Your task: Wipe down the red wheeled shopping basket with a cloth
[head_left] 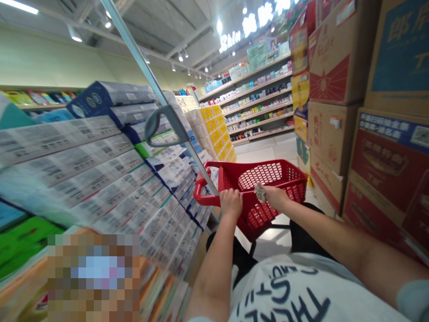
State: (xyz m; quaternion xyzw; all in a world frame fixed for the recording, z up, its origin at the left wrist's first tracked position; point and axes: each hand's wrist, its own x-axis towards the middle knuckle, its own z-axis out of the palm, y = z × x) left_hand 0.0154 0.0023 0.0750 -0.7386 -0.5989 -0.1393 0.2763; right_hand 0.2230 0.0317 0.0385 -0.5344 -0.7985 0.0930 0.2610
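A red plastic shopping cart (254,167) stands in front of me, tilted in the view. My left hand (231,202) is closed over its near rim, beside a metal pole (137,53) that slants up to the left. A grey loop handle (166,126) is fixed on that pole; its lower end is hidden near my fingers. Over the cart's near side, my right hand (273,197) pinches a crumpled, greyish cloth (259,192). The visible part of the basket shows red mesh walls.
Stacked tissue packs (110,179) line the left side, with yellow packs (216,129) farther on. Tall cardboard cartons (331,129) rise close on the right. Beyond the cart, pale floor (264,150) leads to shelves of small goods (258,96). A blurred patch covers the lower left.
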